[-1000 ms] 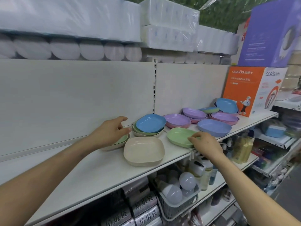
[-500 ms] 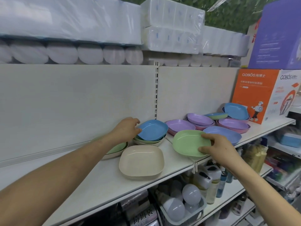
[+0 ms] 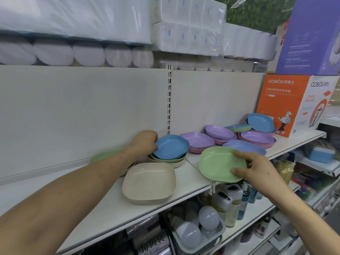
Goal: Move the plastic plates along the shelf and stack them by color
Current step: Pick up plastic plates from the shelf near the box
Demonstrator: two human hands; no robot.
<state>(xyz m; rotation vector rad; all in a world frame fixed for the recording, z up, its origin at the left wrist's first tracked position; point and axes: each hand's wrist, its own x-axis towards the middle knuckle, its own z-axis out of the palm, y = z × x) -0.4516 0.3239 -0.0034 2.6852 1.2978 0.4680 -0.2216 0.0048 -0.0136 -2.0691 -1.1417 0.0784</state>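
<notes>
My left hand (image 3: 145,141) grips the left rim of a blue plate (image 3: 172,146) and tilts it up off a small stack with green and beige plates (image 3: 170,161) under it. My right hand (image 3: 255,170) pinches the right edge of a light green plate (image 3: 219,163), held tilted above the shelf's front edge. A beige plate (image 3: 149,182) lies alone on the shelf (image 3: 103,208) in front. Behind my left forearm sits a green plate (image 3: 103,155) on another plate. Purple and pink stacks (image 3: 199,142) and more blue plates (image 3: 259,122) lie further right.
An orange and white box (image 3: 287,103) stands at the shelf's right end, with a purple box (image 3: 312,37) on it. Wrapped paper rolls (image 3: 88,54) fill the shelf above. Below are bulbs in a basket (image 3: 198,230) and bottles (image 3: 233,205).
My right hand has lifted the light green plate off the shelf and tilted it. My left hand moved right from the green plate to the blue plate and raised its edge.
</notes>
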